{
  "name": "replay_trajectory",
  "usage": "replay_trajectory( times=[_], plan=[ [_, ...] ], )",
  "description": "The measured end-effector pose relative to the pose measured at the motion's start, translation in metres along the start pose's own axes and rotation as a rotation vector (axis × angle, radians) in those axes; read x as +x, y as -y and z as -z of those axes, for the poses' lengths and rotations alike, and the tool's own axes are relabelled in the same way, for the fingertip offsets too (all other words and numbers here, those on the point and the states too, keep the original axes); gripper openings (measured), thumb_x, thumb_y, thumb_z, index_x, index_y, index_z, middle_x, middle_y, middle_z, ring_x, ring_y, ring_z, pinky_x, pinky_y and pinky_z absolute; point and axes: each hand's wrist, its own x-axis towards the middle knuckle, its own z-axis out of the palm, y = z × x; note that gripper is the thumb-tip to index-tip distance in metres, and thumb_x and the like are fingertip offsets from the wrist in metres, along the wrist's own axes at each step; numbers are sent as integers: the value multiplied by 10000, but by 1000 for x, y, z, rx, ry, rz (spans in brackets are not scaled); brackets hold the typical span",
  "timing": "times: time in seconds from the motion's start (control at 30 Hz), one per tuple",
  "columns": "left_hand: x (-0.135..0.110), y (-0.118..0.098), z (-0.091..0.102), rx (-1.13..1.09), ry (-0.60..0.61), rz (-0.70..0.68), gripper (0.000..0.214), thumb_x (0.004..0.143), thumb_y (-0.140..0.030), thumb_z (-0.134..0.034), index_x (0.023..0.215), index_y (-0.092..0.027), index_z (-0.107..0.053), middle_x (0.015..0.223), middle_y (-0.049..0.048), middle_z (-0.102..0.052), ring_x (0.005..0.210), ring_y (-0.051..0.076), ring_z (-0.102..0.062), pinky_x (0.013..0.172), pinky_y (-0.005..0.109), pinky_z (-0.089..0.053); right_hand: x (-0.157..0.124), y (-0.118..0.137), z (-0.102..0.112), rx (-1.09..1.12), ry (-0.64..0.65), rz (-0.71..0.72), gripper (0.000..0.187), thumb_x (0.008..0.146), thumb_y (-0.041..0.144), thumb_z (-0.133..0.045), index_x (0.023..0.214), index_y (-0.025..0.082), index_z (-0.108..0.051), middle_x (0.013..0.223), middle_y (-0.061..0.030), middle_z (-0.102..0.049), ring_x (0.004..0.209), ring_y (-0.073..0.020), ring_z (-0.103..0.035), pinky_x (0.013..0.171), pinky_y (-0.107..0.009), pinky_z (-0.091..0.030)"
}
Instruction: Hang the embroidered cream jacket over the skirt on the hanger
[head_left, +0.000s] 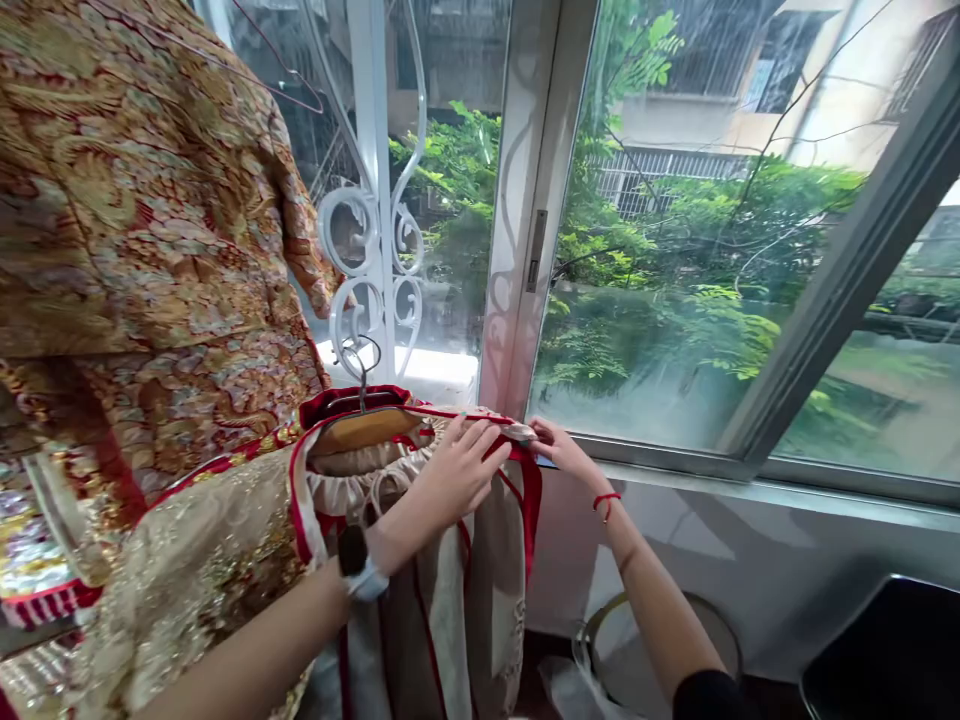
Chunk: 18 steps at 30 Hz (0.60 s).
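The cream skirt-like garment point(439, 600) hangs beneath a hanger point(360, 428), just in front of the window, its red-edged top point(409, 404) running toward the sill. At that top's far end, the right hand point(551, 440) has its fingers narrowed on a pale piece point(519, 432) — too small to identify. The left hand point(465, 465) lies over the edge just beside it, fingers slightly spread; its thumb is hidden, so I cannot tell whether it grips. Good handling here means steadying the fabric with the left, keeping the trim flat and untwisted — and sparing the hanger any sideways pull. A gold embroidered jacket point(165, 200) hangs left, beside white scrolled metalwork point(386, 230).
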Motion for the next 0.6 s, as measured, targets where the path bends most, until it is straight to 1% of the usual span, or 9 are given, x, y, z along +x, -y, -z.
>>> replay_trajectory(
  times=[0.07, 0.13, 0.2, 0.27, 0.3, 0.37, 0.47, 0.53, 0.6],
  plan=[
    [13, -1, -28, 71, -3, -64, 349, 880, -187, -603, 1228, -155, -601, 1221, 109, -653, 1158, 274, -567, 1063, 468, -399, -7, -7, -9, -41, -109, 12, 136, 767, 310, -570, 727, 225, -471, 669, 32, -513, 641, -154, -475, 621, -254, -414],
    [13, 2, -47, 129, -25, -108, 319, 884, -139, -594, 1200, -157, -630, 1215, 105, -666, 1150, 255, -576, 1055, 444, -396, -14, -12, -23, -75, -261, 19, 93, 806, 291, -509, 762, 230, -456, 713, 16, -521, 676, -164, -482, 656, -265, -415],
    [5, 4, -57, 175, -52, -142, 296, 880, -110, -586, 1156, -181, -667, 1219, 92, -677, 1166, 238, -577, 1043, 418, -399, -18, -15, -37, -100, -424, 7, 77, 883, 281, -400, 854, 230, -450, 740, 8, -520, 660, -166, -477, 650, -270, -411],
    [-4, 6, -60, 223, -85, -164, 303, 884, -109, -571, 1145, -208, -690, 1235, 71, -682, 1198, 231, -571, 1029, 401, -408, -16, -17, -44, -122, -552, -6, 165, 947, 272, -281, 946, 223, -439, 741, 6, -509, 625, -167, -472, 630, -273, -408],
    [-8, 7, -60, 247, -102, -168, 312, 888, -113, -563, 1150, -219, -696, 1236, 59, -686, 1209, 232, -569, 1020, 399, -415, -13, -17, -43, -135, -589, -5, 202, 966, 272, -244, 985, 217, -437, 738, 5, -509, 618, -170, -480, 628, -274, -411],
    [-13, 9, -60, 283, -117, -163, 334, 892, -114, -553, 1167, -235, -699, 1230, 40, -696, 1204, 236, -578, 1002, 403, -428, -8, -15, -31, -167, -587, 22, 224, 978, 292, -258, 1034, 206, -457, 714, 5, -521, 608, -176, -510, 626, -278, -424],
    [-12, 12, -59, 284, -96, -156, 348, 888, -85, -544, 1145, -244, -716, 1189, 25, -723, 1102, 221, -624, 962, 396, -451, -12, 0, 7, -226, -464, 95, 155, 907, 329, -478, 989, 215, -544, 693, -9, -584, 634, -195, -574, 631, -281, -449],
    [-9, 13, -58, 264, -49, -145, 394, 885, -68, -541, 1202, -245, -694, 1231, 32, -713, 1077, 215, -626, 955, 392, -455, -27, 15, 31, -278, -403, 150, 156, 855, 313, -577, 980, 222, -599, 787, -52, -657, 743, -217, -628, 684, -291, -473],
    [-6, 13, -55, 234, 3, -126, 453, 886, -61, -544, 1281, -255, -649, 1284, 47, -691, 1084, 219, -618, 954, 394, -452, -50, 27, 44, -340, -389, 163, 212, 869, 286, -579, 1067, 220, -620, 874, -72, -684, 799, -219, -642, 716, -294, -483]
  ],
)
